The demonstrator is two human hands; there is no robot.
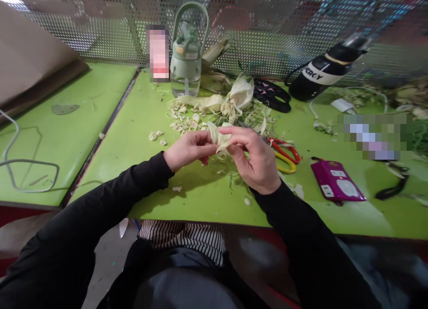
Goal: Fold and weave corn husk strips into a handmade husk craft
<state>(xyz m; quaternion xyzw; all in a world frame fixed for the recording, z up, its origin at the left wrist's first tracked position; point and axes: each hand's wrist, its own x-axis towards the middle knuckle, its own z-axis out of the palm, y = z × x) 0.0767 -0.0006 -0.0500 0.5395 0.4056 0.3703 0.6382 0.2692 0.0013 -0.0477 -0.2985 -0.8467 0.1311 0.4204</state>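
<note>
Between my two hands is a pale, curled piece of corn husk [223, 142], held just above the green table. My left hand [192, 152] pinches its lower left end between thumb and fingers. From the right, my right hand [256, 159] closes thumb and fingers on the husk's other side. Behind the hands lies a loose pile of pale husk scraps [187, 119] and thin green shreds, with a larger bundle of husks [241, 92] on top. Scissors with red and yellow handles [288, 156] lie beside my right hand, their blades mostly hidden.
A pale green water bottle [186, 63] stands at the back against the perforated metal screen [267, 32]. Toward the right are a black bottle [321, 72], a purple case [337, 179] and a white cable. Brown paper [30, 55] covers the far left.
</note>
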